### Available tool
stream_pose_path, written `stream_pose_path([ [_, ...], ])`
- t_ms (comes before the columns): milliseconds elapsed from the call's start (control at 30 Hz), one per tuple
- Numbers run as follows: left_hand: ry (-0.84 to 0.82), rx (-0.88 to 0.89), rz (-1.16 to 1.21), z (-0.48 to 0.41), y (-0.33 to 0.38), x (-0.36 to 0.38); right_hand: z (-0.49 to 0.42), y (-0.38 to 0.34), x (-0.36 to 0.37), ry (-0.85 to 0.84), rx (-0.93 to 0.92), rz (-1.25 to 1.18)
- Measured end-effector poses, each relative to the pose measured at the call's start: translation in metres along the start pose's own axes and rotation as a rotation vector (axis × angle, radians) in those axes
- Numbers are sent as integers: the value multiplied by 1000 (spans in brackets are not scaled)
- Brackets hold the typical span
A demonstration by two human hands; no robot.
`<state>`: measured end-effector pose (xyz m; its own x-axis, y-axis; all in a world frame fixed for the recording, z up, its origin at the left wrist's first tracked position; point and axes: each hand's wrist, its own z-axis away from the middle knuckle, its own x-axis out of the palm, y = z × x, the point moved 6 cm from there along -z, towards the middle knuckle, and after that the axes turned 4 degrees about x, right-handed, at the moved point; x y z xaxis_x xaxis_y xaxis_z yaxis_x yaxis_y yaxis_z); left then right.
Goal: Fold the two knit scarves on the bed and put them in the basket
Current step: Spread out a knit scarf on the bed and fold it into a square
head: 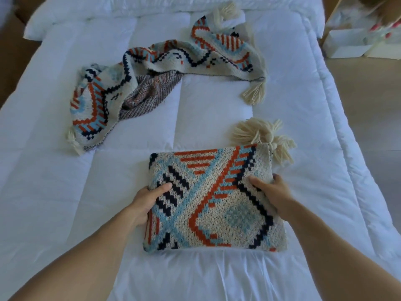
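Head view, both hands (149, 202) (272, 193) gripping folded scarf (213, 203)

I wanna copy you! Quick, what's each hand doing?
Left hand: closed on the folded scarf, left edge.
Right hand: closed on the folded scarf, right edge.

Fingertips of both hands (149, 200) hidden under the folded scarf (213, 200); blurred clutter (366, 29) cut off top right.
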<state>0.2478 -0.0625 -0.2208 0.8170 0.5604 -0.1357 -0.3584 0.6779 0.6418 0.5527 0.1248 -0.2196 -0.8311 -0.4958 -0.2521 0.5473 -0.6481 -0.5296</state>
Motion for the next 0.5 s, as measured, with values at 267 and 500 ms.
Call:
stream_pose_path([
  [267,-47,7,-39,11,26,-7,31,-5,-2,-187,49,-281],
  [500,-115,83,-121,49,95,-19,91,-32,-12,-82,-1,-406],
])
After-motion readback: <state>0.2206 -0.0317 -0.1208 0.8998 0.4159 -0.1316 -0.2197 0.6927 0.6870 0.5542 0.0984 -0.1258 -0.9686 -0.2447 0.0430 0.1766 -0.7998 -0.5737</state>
